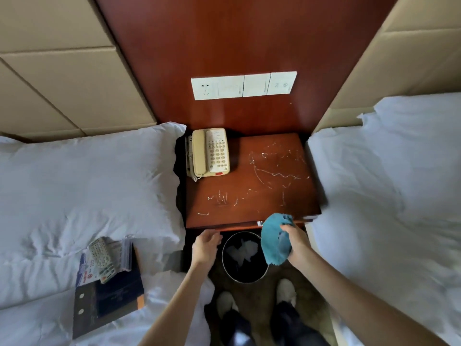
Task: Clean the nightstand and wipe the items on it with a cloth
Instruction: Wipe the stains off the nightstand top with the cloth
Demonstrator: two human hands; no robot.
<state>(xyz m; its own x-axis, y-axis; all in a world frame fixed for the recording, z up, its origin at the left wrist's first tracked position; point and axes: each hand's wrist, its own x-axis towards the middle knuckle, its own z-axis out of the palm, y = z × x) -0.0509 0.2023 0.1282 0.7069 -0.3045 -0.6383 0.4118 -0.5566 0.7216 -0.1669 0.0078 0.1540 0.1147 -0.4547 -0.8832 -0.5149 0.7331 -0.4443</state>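
A dark red wooden nightstand stands between two beds, its top marked with whitish streaks and smears. A beige corded telephone sits at its back left corner. My right hand is shut on a crumpled blue cloth, held at the nightstand's front right edge, above the bin. My left hand hovers just below the front edge on the left, fingers loosely curled and holding nothing.
A round black waste bin with crumpled white paper stands on the floor in front of the nightstand, by my feet. On the left bed lie a remote control, leaflets and a dark folder. A white socket panel is on the wall.
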